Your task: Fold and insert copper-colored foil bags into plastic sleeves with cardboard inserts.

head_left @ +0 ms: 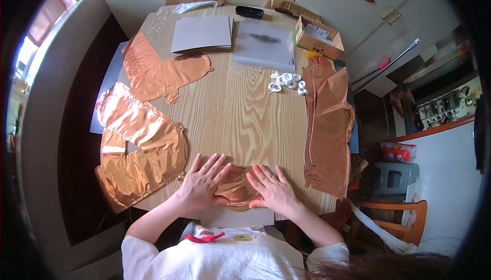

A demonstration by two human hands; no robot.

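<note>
Over to my right I see a wooden chair [421, 224], and past it a grey plastic stool [381, 179] near a red package [396, 152]. A pole [403, 51] slants before pale cabinet doors [353, 12]; dark flooring [76, 178] shows leftward.

I get a bright worktop [220, 111], lit from the left, with glare on the foil [148, 172] (fisheye bends edges, corners black).

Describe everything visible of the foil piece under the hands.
The foil piece is copper-coloured, shiny and creased, like thin metallic film. It lies flat at the near edge of the table, pale card showing along its near side. The left hand rests open on its left part, the right hand on its right, partly hiding it.
</note>
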